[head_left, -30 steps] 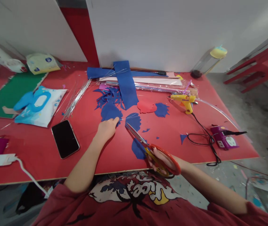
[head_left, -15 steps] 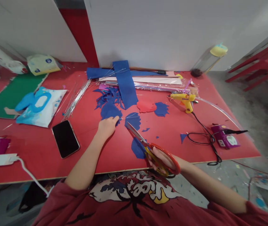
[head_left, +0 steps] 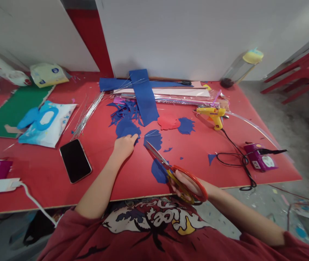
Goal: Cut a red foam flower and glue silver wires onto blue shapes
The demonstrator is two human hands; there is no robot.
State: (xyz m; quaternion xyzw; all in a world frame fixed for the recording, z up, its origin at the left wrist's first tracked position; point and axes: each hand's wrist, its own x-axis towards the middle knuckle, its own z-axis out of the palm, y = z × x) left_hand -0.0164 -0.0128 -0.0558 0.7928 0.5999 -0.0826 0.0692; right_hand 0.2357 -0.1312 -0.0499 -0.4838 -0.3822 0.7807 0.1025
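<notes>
My left hand [head_left: 125, 146] is closed in a pinch at the edge of a blue foam sheet piece [head_left: 126, 127]. From its fingertips a thin silvery wire [head_left: 143, 137] runs right, across a blue scalloped piece [head_left: 154, 140]. My right hand [head_left: 180, 181] is wrapped round the red and yellow handles of large scissors [head_left: 159, 156]. Their blades look nearly closed, tips by the scalloped piece's lower left edge. Another blue piece [head_left: 159, 171] lies partly under the scissors. A red cutout [head_left: 168, 122] and a blue jagged cutout [head_left: 186, 125] are further back.
Blue strips [head_left: 145, 96] and a heap of blue scraps [head_left: 125, 111] lie behind. A wire bundle [head_left: 89, 114], wipes pack [head_left: 48, 123] and phone [head_left: 75, 160] are left. Rightward are a yellow glue gun [head_left: 211, 114], its cord, a purple power socket [head_left: 260, 157] and a bottle [head_left: 238, 69].
Hardly anything differs. Both hands, the wire and the scissors stay in place; the view has shifted very slightly.
</notes>
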